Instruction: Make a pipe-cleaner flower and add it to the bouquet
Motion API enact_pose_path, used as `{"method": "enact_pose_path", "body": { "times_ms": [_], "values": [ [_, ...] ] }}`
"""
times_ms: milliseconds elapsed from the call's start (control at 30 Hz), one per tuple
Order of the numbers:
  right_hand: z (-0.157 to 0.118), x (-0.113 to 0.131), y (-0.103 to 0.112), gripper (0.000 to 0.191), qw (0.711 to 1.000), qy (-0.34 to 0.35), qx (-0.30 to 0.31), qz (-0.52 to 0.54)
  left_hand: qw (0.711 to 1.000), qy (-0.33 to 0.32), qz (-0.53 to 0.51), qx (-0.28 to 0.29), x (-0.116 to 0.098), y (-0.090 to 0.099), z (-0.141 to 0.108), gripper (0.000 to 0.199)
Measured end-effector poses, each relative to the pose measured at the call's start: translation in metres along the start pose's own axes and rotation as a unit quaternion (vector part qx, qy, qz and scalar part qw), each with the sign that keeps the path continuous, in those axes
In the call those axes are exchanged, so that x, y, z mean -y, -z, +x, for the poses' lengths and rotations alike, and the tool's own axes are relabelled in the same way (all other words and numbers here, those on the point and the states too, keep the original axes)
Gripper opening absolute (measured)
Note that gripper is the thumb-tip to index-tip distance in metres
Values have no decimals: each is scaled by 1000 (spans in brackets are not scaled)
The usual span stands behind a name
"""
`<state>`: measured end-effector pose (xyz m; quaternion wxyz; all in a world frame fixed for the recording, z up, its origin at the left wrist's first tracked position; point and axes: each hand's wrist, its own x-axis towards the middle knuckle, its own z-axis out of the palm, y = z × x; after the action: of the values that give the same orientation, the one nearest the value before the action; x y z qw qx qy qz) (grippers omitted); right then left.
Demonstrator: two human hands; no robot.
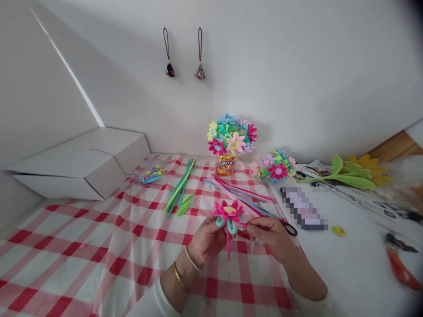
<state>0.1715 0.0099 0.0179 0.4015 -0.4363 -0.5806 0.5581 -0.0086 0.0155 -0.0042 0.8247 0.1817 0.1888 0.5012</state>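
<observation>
The held flower [228,215] is deep pink with teal lower petals [231,227] and an apparently yellow centre [230,208]; the tablecloth [139,259] is red-and-white checked.

1. Soft, moderate light falls on the gripped pink flower [229,211], which looks fairly sharp.
2. Far left beyond the grip, a bright streak [72,76] slants down the wall [297,53].
3. Beyond the grip, a bouquet [235,142] throws a faint shadow rightward.
4. Right of the grip, a slab [304,209] is pixelated.
5. Far right of it, an orange handle [401,268] blurs and stretches; corners darken.
</observation>
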Motion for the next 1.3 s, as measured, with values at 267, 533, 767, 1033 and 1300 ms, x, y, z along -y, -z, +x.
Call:
{"method": "enact_pose_path", "body": {
  "times_ms": [267,533,767,1033,1300],
  "values": [
    [-7,3,-11,23,994,71,-26,-75,990,-125,64,-18,8,-4,6,15],
    [-15,-6,-50,18,919,286,-77,-259,973,-181,85,-118,14,-4,8,20],
    [-11,-9,-39,37,992,83,4,-90,989,-91,75,-92,1,-3,4,27],
    [-1,-9,-32,27,997,-36,-21,69,996,-18,80,22,6,0,3,28],
    [-5,-2,-34,24,981,-80,70,162,994,20,99,42,16,2,0,26]
  ]
}}
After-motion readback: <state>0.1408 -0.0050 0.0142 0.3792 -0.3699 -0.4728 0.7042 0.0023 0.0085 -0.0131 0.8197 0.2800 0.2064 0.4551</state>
